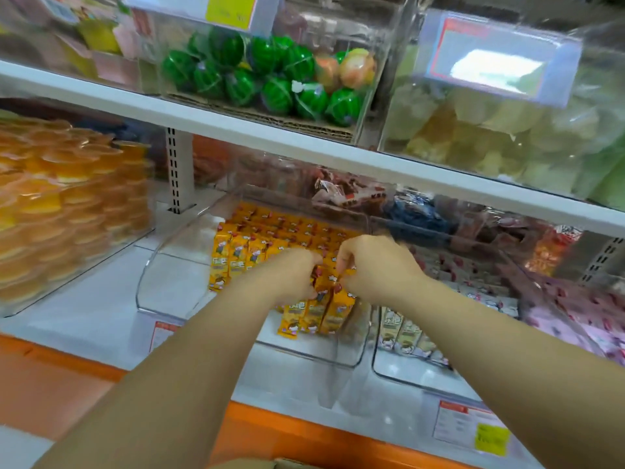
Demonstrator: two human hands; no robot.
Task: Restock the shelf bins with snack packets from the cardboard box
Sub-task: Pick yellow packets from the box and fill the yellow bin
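Observation:
A clear plastic bin (162, 265) on the lower shelf holds rows of upright orange snack packets (243, 252). Both hands are inside the bin, side by side. My left hand (291, 275) and my right hand (378, 269) are both closed on a small bunch of orange packets (318, 309) that stands at the front of the rows. A sliver of the cardboard box (280, 463) shows at the bottom edge, below my arms.
To the right stands a clear bin (399, 374) with pale packets. A bin of orange jelly cups (67, 204) is on the left. The upper shelf (236, 130) overhangs the bins, carrying green ball sweets (257, 82) and yellowish snacks. Price labels sit on the orange shelf edge.

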